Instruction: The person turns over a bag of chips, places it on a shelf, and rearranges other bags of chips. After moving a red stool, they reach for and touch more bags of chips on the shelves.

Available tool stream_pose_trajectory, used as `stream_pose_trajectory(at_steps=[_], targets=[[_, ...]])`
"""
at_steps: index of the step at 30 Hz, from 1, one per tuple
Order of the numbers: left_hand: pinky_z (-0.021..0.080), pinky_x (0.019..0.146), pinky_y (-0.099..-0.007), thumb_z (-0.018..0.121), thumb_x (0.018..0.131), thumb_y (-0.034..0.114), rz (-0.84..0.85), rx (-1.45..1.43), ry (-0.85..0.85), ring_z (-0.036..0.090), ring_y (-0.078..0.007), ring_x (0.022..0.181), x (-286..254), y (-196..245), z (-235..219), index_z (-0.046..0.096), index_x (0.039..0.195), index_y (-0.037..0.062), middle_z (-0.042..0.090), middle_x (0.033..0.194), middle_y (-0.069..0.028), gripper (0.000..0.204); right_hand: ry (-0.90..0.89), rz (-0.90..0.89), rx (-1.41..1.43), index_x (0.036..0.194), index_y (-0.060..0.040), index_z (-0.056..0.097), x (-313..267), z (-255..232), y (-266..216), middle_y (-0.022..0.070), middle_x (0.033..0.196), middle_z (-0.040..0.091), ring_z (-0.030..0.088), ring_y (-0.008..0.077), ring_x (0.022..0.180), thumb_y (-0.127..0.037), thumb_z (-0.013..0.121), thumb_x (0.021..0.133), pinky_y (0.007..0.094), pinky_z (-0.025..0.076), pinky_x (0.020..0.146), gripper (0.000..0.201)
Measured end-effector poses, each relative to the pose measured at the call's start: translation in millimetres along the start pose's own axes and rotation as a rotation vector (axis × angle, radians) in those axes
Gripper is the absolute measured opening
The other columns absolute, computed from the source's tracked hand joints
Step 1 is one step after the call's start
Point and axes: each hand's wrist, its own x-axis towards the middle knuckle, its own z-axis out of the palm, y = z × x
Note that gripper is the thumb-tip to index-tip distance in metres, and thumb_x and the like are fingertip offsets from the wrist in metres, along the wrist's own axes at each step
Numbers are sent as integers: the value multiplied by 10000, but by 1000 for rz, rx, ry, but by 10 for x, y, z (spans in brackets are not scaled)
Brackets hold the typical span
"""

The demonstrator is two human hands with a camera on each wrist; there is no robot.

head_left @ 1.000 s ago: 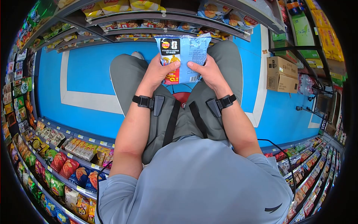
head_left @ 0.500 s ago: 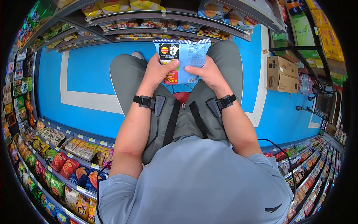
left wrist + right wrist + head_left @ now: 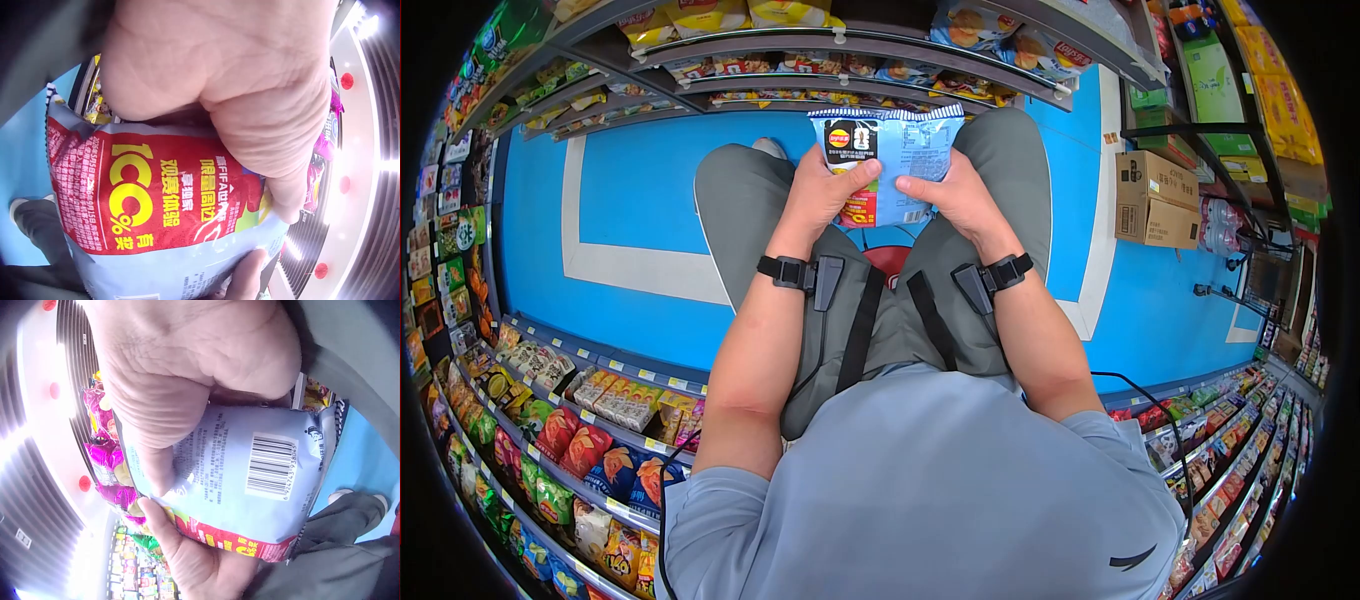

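Observation:
A light blue chip bag [image 3: 915,150] is held up between both hands above the person's lap, its printed back towards the head camera. The left hand [image 3: 812,200] grips its left side with the thumb over the face, by the black panel and red print. At the other side the right hand [image 3: 966,200] grips it, thumb on the pale text area. The fingers behind the bag [image 3: 162,187] are hidden. In the right wrist view a barcode shows on the bag [image 3: 231,469], and both thumbs lie on its face.
Shelves of chip bags [image 3: 700,18] stand in front, above a blue floor [image 3: 640,200] with white stripes. A cardboard box [image 3: 1157,200] sits at the right. Snack shelves [image 3: 610,460] run behind the person at both sides.
The bag's top edge has dropped slightly and tipped, so the bag looks shorter in the head view. The right thumb has shifted a little left and down; both hands keep hold.

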Motion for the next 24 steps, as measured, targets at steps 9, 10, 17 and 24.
stream_pose_trajectory(at_steps=[9, 10, 17, 24], targets=[[591, 896, -336, 912, 863, 237, 5, -22, 31, 731, -158, 983, 0, 7, 13, 713, 1186, -3, 768, 1112, -91, 449, -17, -4, -15, 1370, 11, 595, -7, -3, -29, 88, 1299, 703, 659, 174, 1182, -190, 899, 866, 347, 517, 1049, 623], [591, 896, -336, 912, 863, 237, 5, -23, 31, 731, -158, 983, -5, 18, 15, 713, 1186, -3, 768, 1112, -91, 449, -11, -10, -16, 1368, 10, 593, -6, -5, -26, 88, 1295, 704, 659, 173, 1182, -193, 904, 862, 347, 517, 1049, 628], [596, 877, -336, 922, 838, 182, -12, 26, -32, 736, -154, 966, -28, 78, 31, 723, 1185, 7, 776, 1096, -79, 437, 79, -65, -6, 1304, 9, 627, -6, -1, -2, 95, 1219, 742, 701, 167, 1110, -137, 897, 853, 345, 552, 992, 546], [596, 884, -337, 916, 830, 138, -2, 30, -36, 732, -149, 973, -27, 84, 42, 713, 1193, 14, 775, 1109, -77, 434, 91, -73, -9, 1301, 11, 625, 0, -12, 9, 99, 1215, 741, 704, 170, 1105, -143, 895, 858, 343, 555, 986, 541]])
